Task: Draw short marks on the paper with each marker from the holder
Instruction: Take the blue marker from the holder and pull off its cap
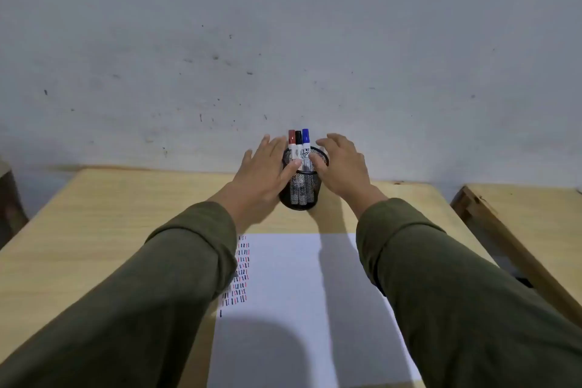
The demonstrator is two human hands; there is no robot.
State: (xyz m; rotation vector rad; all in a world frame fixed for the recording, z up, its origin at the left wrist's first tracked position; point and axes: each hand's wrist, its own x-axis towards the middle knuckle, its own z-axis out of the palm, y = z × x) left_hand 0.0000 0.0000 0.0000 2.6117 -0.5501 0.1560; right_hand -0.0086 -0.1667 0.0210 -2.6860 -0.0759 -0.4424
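A black mesh holder (302, 196) stands at the far middle of the wooden table (110, 208). Three capped markers stand upright in it: red (292, 138), black (298, 139) and blue (305, 137). My left hand (261, 173) lies against the holder's left side with fingers stretched out and the thumb on its rim. On the other side, my right hand (343, 167) has loosely curved fingers and its thumb at the rim. Neither hand holds a marker. A white paper (299, 293) lies nearer to me, with rows of short red, black and blue marks (241, 274) along its left edge.
A grey, speckled wall (283, 41) rises directly behind the table. A second wooden table (519, 208) stands to the right across a narrow gap. My green sleeves cover the paper's left edge and right side.
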